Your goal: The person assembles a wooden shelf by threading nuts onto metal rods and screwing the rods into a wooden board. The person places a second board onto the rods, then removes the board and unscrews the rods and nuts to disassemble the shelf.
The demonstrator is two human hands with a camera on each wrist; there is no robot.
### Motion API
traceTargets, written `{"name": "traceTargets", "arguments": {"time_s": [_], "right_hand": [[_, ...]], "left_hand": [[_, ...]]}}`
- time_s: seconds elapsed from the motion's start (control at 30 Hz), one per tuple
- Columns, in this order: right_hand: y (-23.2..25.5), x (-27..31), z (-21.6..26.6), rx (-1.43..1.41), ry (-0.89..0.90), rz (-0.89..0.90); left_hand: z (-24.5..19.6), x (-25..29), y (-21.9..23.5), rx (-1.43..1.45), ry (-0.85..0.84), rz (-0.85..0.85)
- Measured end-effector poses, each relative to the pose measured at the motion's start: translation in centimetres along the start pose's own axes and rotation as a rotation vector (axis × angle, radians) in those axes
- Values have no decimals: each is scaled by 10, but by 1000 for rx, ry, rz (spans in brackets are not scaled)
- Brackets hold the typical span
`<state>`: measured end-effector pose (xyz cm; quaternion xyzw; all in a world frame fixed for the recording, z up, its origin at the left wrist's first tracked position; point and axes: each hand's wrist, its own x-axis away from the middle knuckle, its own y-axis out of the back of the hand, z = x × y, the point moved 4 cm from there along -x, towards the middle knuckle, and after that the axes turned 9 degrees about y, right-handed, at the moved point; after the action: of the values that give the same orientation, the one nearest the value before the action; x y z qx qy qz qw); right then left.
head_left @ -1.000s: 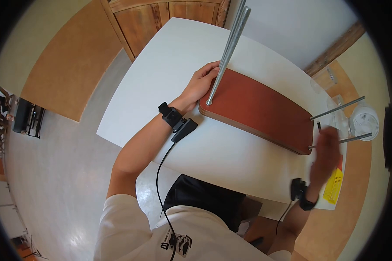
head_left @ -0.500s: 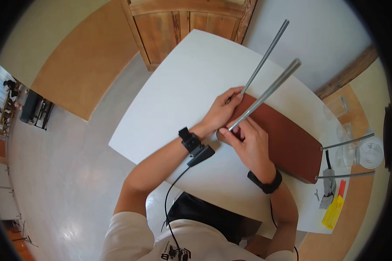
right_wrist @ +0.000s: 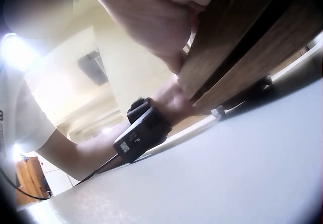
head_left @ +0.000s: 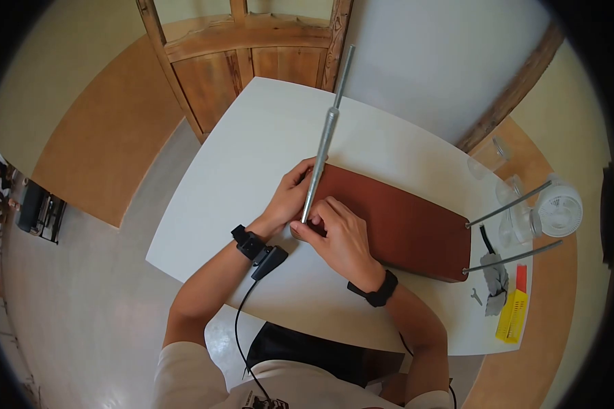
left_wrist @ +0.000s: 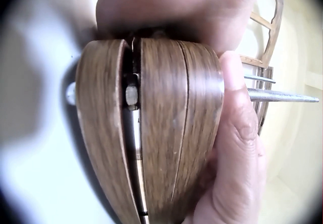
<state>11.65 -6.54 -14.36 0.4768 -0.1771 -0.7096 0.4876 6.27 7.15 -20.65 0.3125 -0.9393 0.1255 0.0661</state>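
Boards (head_left: 409,218), stacked and red-brown on top, stretch from mid-table (head_left: 218,184) toward its right edge. My right grip (head_left: 344,238) is narrow, thumb and fingers pinching the foot of the near rod (head_left: 321,160), I judge to turn or seat it. My left grip (head_left: 291,196) holds the boards' left end, probably to steady them. Wrench (head_left: 477,297) and grey cloth (head_left: 494,278) lie by the near right corner, likely for easy reach.

Hex nut (left_wrist: 131,95) in gap between wood-grain boards (left_wrist: 162,123); right grip (left_wrist: 236,148) at foot of threaded rod (left_wrist: 283,96).
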Motion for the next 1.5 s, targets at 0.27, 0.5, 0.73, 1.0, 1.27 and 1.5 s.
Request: {"name": "traceTargets", "arguments": {"time_s": [0.27,0.5,0.73,1.0,1.27,1.5], "right_hand": [[-3,2,-3,-78,37,-18],[-3,1,-3,-141,86,-26],[-2,1,-5,-187,126,-5],[-4,5,-9,-204,55,12],[0,5,-2,-141,163,-54],[7,5,-2,-251,140,-90]], "left_hand": [[-2,1,-2,8,35,-27],[-4,4,1,22,64,-16],[-2,3,1,2,30,0],[-12,12,-5,79,64,10],[-7,8,-2,4,56,-9],[-3,8,0,32,91,49]]}}
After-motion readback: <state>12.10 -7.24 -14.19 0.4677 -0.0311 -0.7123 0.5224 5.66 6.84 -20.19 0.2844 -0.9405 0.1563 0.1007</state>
